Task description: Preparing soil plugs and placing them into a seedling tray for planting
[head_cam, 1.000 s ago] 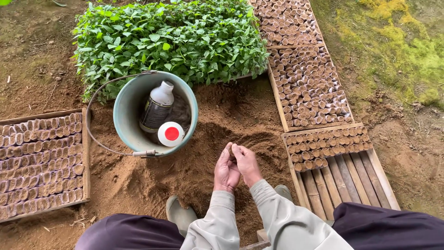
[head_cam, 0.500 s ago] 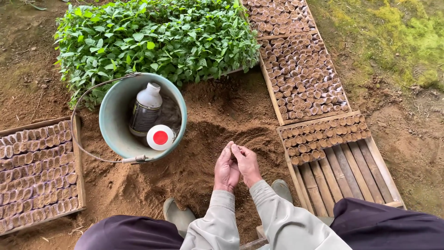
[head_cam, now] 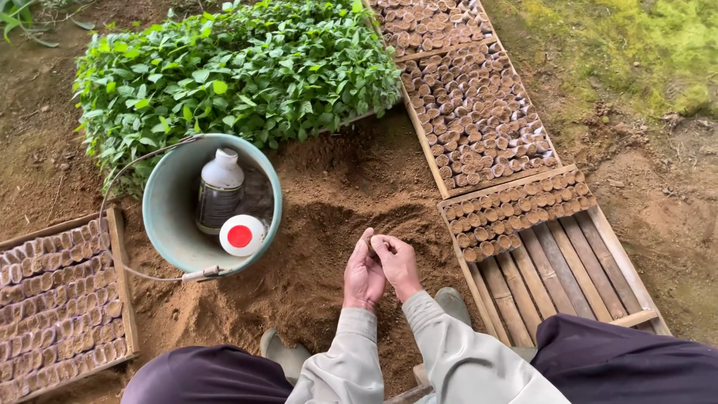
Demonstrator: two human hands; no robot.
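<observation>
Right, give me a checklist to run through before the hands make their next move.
1. Both hands together over the soil pile: ok; left hand and right hand meet at the fingertips.
2. What the fingertips pinch: cannot tell, too small.
3. Free slats in the wooden tray at the right: ok.
4. Bucket upright, bottle inside: ok.
5. Seedlings apart from the hands: ok.

One pale green bucket [head_cam: 168, 217] (centre left) holding one white bottle [head_cam: 219, 189] and one red-topped lid [head_cam: 240, 236]; two hands [head_cam: 380, 269]; four wooden trays [head_cam: 538, 262]; one seedling bed [head_cam: 232, 71].
</observation>
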